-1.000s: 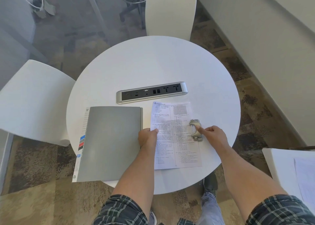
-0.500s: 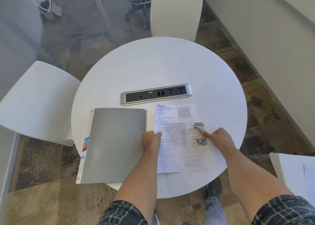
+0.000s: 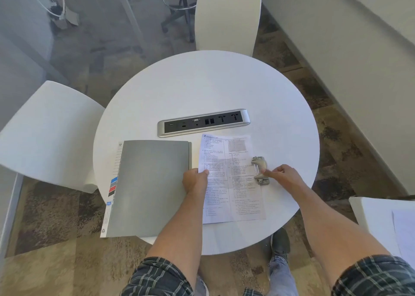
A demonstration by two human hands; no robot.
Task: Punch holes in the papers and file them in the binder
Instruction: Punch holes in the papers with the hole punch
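A printed paper sheet [image 3: 226, 183] lies flat on the round white table [image 3: 202, 89]. My left hand [image 3: 195, 181] pinches the sheet's left edge, thumb on top. A small metal hole punch [image 3: 259, 169] sits on the sheet's right edge. My right hand [image 3: 279, 175] touches the punch's right side with an outstretched fingertip. A closed grey binder [image 3: 150, 188] lies left of the sheet, with coloured index tabs [image 3: 113, 186] showing along its left side, and its near corner hangs over the table edge.
A silver power and socket strip [image 3: 203, 122] is set into the table just beyond the sheet. White chairs stand at the left [image 3: 45, 134] and the far side [image 3: 226, 19]. Another white surface with paper [image 3: 386, 219] is at the right.
My right fingertip has slipped from the top of the punch to its right side. My left hand keeps hold of the sheet's edge. The view has shifted slightly.
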